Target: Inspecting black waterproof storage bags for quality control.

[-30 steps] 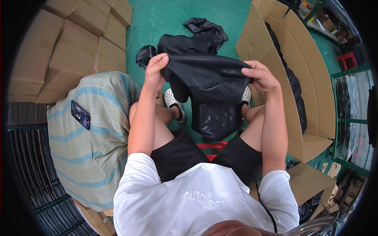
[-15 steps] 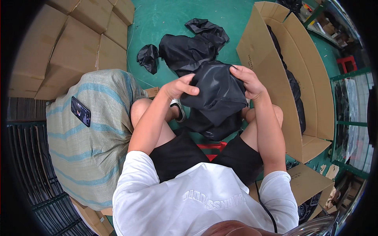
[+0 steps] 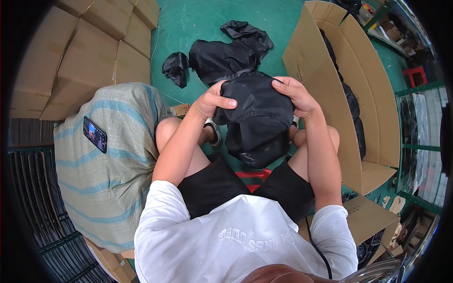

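Between my knees I hold a piece of thin, shiny black fabric (image 3: pixel 258 101) with a stitched seam across it; its exact kind cannot be made out. On its left edge, my left hand (image 3: pixel 212 100) is closed with the thumb lying on top. My right hand (image 3: pixel 299 96) pinches the upper right edge, most of its fingers hidden behind the cloth. The lower part hangs in folds between my thighs. Just beyond my hands, a crumpled heap of similar black fabric (image 3: pixel 218 59) lies on the green floor, with a small separate bundle (image 3: pixel 175 69) to its left.
At my left stands a stuffed striped woven sack (image 3: pixel 106 174) with a phone (image 3: pixel 95 134) on top. Stacked cartons (image 3: pixel 89 61) rise behind it. To my right is an open cardboard box (image 3: pixel 377 89) with black bundles inside. A red stool (image 3: pixel 255 175) shows between my legs.
The held fabric has been drawn tauter and rounder between my hands, its seam now lying further up. Both hands have shifted slightly up and left, keeping their grip.
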`<state>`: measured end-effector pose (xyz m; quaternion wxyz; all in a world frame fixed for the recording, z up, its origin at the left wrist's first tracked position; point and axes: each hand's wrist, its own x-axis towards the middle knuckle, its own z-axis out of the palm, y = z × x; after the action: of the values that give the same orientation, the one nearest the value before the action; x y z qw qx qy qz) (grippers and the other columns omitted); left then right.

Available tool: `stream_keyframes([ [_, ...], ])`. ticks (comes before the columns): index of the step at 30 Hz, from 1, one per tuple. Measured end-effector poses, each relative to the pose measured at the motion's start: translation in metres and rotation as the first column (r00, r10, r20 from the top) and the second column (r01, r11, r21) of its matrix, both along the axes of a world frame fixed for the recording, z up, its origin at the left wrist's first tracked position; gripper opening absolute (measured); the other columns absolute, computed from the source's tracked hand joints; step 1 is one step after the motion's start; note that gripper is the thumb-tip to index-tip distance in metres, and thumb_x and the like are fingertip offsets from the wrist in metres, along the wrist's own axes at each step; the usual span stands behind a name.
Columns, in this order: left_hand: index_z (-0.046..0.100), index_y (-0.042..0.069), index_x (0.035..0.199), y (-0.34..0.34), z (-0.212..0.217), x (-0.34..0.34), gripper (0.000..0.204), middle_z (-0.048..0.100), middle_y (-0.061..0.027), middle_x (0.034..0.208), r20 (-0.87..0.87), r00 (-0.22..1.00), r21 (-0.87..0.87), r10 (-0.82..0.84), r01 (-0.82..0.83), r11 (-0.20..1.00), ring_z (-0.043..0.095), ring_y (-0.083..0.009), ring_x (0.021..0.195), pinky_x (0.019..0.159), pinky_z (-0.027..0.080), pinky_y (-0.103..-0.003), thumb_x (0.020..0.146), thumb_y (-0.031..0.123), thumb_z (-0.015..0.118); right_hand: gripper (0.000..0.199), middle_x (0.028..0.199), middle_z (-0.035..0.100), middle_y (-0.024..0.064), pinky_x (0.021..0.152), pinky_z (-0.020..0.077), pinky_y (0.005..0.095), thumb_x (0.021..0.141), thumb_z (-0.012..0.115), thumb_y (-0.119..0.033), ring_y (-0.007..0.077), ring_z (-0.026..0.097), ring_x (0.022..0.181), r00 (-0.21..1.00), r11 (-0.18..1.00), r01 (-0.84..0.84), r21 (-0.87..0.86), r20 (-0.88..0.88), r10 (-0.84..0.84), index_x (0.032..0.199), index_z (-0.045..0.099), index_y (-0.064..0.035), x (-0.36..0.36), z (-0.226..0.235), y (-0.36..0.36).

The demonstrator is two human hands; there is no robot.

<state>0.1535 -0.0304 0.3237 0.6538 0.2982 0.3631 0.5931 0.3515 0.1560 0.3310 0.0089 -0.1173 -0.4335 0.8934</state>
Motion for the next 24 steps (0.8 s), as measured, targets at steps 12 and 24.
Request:
stream_keyframes([
  [12,0.060,-0.007,0.120,-0.011,0.000,-0.011,0.049,0.069,-0.0108,0.111,0.105,0.975,0.115,0.195,-0.206,0.972,0.066,-0.0195,0.098,0.094,0.048,-0.030,0.073,0.003,0.069,0.036,0.102,0.071,0.0119,0.086,0.0527,0.0274,0.085,0.069,-0.015,0.0164,0.069,0.089,0.982,0.996,0.058,-0.067,-0.177,-0.069,0.112,0.062,0.0082,-0.004,0.004,0.005],
  [24,0.055,-0.005,0.127,-0.027,0.000,-0.019,0.052,0.066,-0.0111,0.118,0.148,0.965,0.149,0.215,-0.237,0.960,0.063,-0.0208,0.107,0.099,0.044,-0.031,0.077,0.002,0.068,0.031,0.102,0.071,0.0146,0.085,0.0547,0.0319,0.098,0.056,-0.022,0.0191,0.070,0.089,0.985,0.983,0.119,-0.139,-0.108,-0.135,0.107,0.064,0.0067,-0.020,-0.007,0.015],
])
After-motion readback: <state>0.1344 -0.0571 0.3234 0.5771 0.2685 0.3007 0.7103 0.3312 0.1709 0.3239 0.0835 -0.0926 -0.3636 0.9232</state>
